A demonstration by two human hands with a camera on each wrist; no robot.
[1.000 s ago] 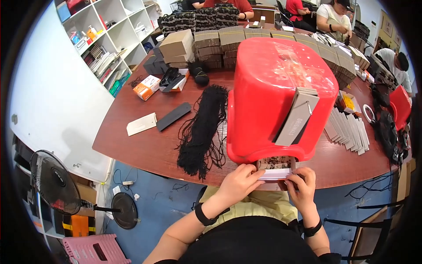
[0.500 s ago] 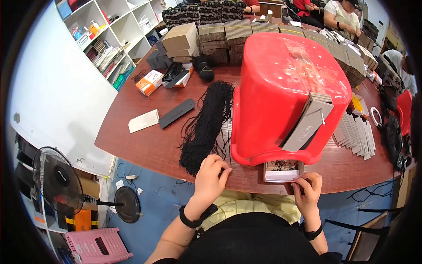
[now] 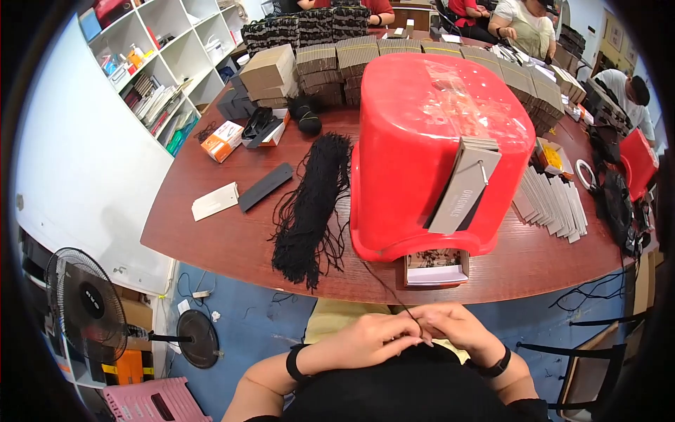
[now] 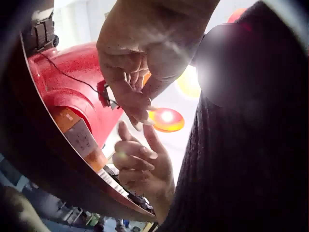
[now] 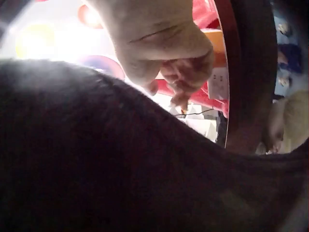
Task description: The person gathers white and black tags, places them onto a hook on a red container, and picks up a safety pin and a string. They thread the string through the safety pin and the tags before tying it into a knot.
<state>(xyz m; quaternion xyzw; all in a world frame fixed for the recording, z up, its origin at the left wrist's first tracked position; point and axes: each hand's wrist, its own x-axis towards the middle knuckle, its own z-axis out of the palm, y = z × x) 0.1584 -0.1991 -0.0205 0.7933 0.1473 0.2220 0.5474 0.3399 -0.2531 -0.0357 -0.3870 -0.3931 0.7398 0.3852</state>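
Note:
A thin black cord (image 3: 385,286) runs from the table edge beside the red stool to the two hands, which meet in front of the body. The left hand (image 3: 373,340) pinches the cord between thumb and fingers; in the left wrist view that hand (image 4: 140,63) has the cord (image 4: 72,77) at its fingertips. Close against it, the right hand (image 3: 457,327) has bent fingers near the cord's end; what it holds is too small to tell. A bundle of black cords (image 3: 309,211) lies left of the red stool (image 3: 429,155), and an open box (image 3: 436,274) sits under the stool's cut-out.
Grey tags (image 3: 460,193) hang on the stool's side. More tags (image 3: 552,204) lie fanned at the right. A cream tag (image 3: 216,201), a dark tag (image 3: 266,187) and an orange-white box (image 3: 223,141) lie at the left. Stacks of card (image 3: 358,60) stand behind; a fan (image 3: 88,299) is at lower left.
Both hands have left the table edge and box and come together near the body. A black cord now stretches to them. The head view has shifted slightly.

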